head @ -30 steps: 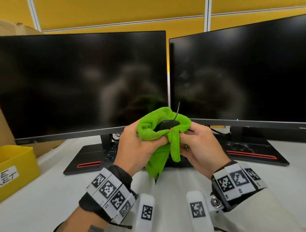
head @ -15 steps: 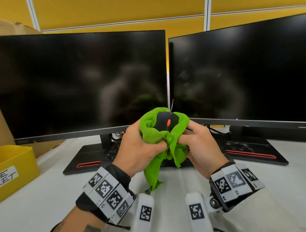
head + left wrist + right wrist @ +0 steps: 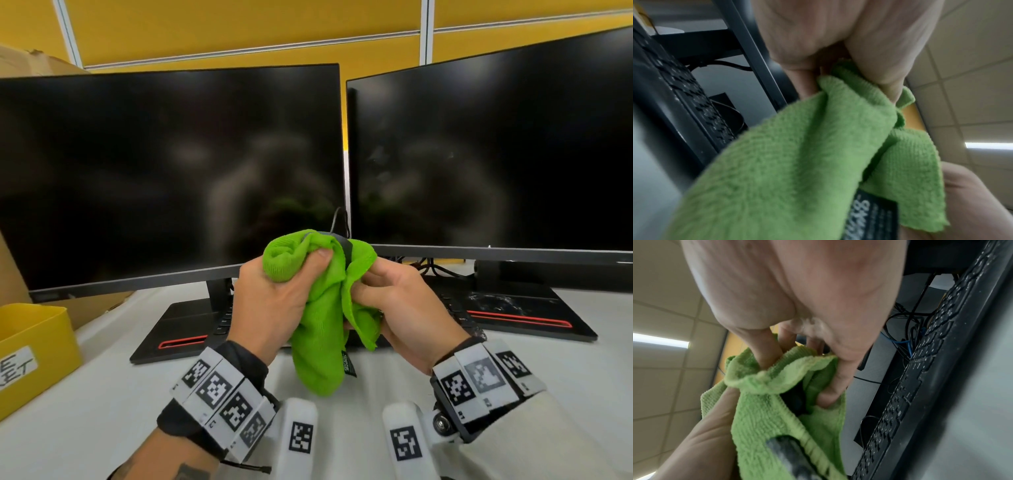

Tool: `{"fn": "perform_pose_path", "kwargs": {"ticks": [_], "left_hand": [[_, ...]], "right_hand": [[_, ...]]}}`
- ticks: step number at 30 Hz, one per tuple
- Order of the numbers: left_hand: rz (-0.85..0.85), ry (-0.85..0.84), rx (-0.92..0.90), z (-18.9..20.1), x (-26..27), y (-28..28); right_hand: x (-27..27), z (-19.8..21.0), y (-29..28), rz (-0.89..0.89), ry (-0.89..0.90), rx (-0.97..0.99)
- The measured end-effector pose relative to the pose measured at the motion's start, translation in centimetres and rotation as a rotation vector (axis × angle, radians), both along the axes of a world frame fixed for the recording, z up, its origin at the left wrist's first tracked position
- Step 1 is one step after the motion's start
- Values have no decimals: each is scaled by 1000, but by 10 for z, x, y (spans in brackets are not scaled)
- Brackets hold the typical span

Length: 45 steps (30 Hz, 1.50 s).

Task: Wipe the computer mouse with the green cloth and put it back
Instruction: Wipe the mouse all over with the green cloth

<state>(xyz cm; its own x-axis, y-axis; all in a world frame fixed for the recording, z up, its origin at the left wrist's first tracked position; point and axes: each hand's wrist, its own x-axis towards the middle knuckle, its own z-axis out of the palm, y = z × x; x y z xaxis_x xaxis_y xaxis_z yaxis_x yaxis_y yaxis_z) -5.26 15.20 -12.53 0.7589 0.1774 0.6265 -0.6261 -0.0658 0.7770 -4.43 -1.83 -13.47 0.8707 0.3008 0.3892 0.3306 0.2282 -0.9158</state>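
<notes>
The green cloth [image 3: 318, 329] is bunched around the black computer mouse [image 3: 345, 247], held up in front of the monitors. Only a dark sliver of the mouse shows at the top, with its cable [image 3: 337, 219] rising behind it. My left hand [image 3: 281, 294] grips the cloth, thumb pressed over the top fold. My right hand [image 3: 394, 301] holds the wrapped mouse from the right, fingers curled into the cloth. In the right wrist view a dark part of the mouse [image 3: 795, 400] peeks out of the cloth [image 3: 766, 415]. In the left wrist view the cloth [image 3: 807, 162] hangs below my fingers [image 3: 875, 68].
Two dark monitors [image 3: 171, 171] [image 3: 496, 154] stand close behind my hands. A black keyboard [image 3: 455, 308] lies under them between the stand bases [image 3: 178, 329]. A yellow bin [image 3: 34, 346] sits at the left on the white desk [image 3: 102, 394], with a cardboard box behind it.
The mouse's top with its red wheel was exposed; my left hand has drawn the cloth over it, and its thumb now presses on the fold. Both hands stay raised.
</notes>
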Motion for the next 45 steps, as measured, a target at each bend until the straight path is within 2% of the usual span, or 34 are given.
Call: {"fn": "perform_pose_path", "kwargs": {"ticks": [2,6,10,13,18,23,28,32,36,39,43,45], "left_hand": [[-51,10,6,1,-2,0],[-195,47,82,-1,-5,-2],[-167,88,232,-8,-3,-2],[-171,108,207,-9,-5,-3],[-213,92,97,-6,-8,-9],[10,68,63,-2,0,-3],[86,62,73,-4,2,-5],[-6,77,142,-9,1,-7],[-170,135,243,-14,-3,-9],[-147,138,265,-13,0,-6],[-143,146,228,-9,5,1],[-120,138,275,-10,9,3]], "right_hand": [[1,1,2,-6,-1,15],[-1,6,-4,-178,84,74],[-1,6,-7,-314,62,50],[4,5,-8,-368,68,65],[4,5,-4,-286,81,62],[0,3,1,-119,-5,59],[3,-3,5,-88,-39,24],[-3,4,7,-77,111,67],[-3,9,3,-186,156,71],[-1,6,3,-191,155,50],[-4,4,11,-109,115,3],[-6,4,11,-75,129,-47]]}}
